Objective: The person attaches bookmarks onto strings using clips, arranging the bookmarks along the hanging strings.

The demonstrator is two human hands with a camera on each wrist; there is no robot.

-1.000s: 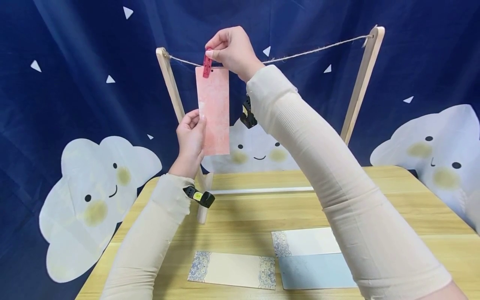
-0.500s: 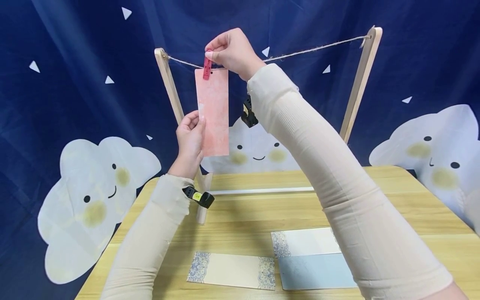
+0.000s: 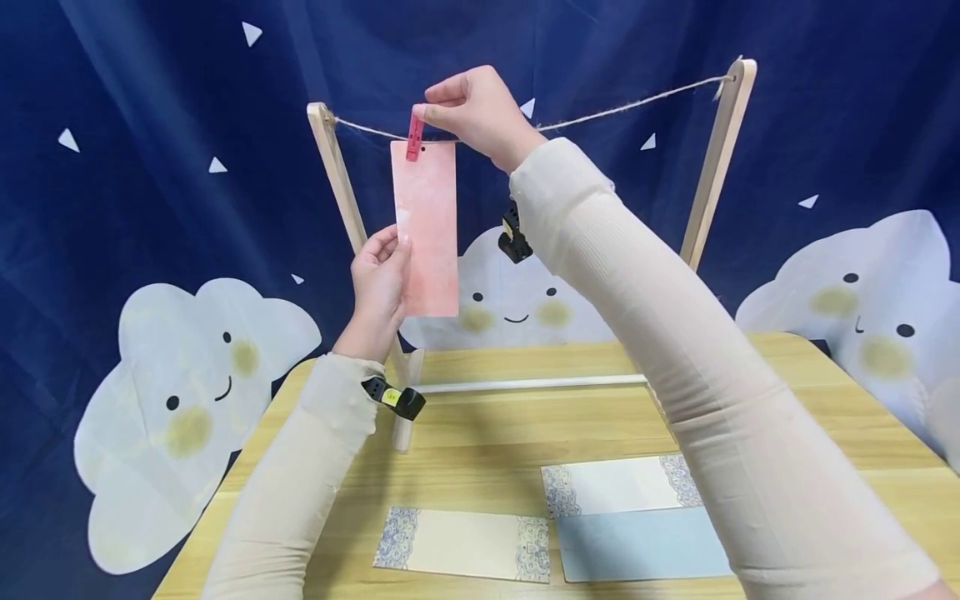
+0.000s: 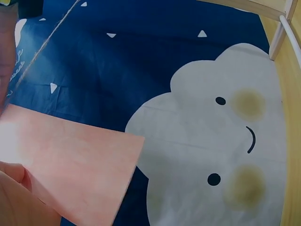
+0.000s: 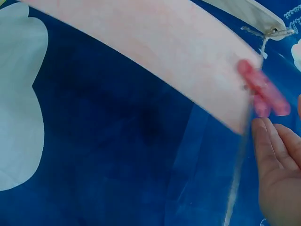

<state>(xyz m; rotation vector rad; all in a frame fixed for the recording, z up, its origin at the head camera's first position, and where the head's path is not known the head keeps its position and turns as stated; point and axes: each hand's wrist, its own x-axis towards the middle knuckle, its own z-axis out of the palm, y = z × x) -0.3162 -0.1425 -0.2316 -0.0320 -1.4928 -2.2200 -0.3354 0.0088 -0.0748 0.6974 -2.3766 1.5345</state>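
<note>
A pink card hangs upright at the twine, with a red clothespin clamped over its top edge, left of a small hole. My left hand pinches the card's left edge between thumb and fingers. Beside the clothespin's upper end is my right hand, its fingers spread off the clothespin. In the right wrist view, the clothespin sits on the card and twine, and the nearly straight fingertips lie right at its handles without squeezing them.
Two wooden posts hold the twine, joined low by a white rod. On the table lie a cream card with blue lace ends, a similar white card, and a light blue card.
My right fingers have loosened from the clothespin and the hand has shifted slightly right. The clothespin stays clamped on the card and twine; my left hand keeps its pinch.
</note>
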